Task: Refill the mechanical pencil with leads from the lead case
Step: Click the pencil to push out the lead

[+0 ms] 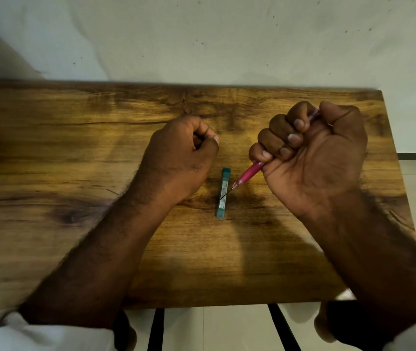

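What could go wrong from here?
1. A long thin lead sticks out of the pencil tip, above the lead case; a bump against the case or table could snap it.
2. The right hand grips the pencil in a full fist, so fine tip control looks poor.

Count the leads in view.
1: a lead sticks out of the pencil tip, over the case. More may be hidden inside the case or the left hand.

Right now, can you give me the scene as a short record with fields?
left hand: fingers curled; whether it holds anything is hidden
right hand: fist around the pencil
pencil: pink, tip points down-left, thin lead sticking out
lead case: teal, flat on the table, between the hands
table: wooden
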